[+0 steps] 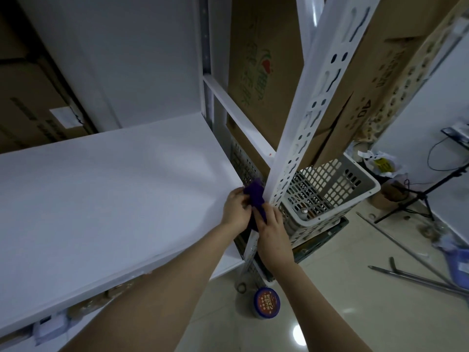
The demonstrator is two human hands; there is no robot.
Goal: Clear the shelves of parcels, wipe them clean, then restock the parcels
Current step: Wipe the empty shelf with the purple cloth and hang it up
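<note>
Bare forearms reach forward. The left hand and right hand both curl their fingers round a bunched purple cloth, at the corner of the bare white shelf board just beside the perforated white metal post. This looks like the wiping step; next, the cloth should sweep leftward across the board.

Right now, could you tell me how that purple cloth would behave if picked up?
Probably floppy: the cloth bunches and folds between the left hand and right hand. Likely light and easy to grip, as its surface looks fuzzy, not slick.
</note>
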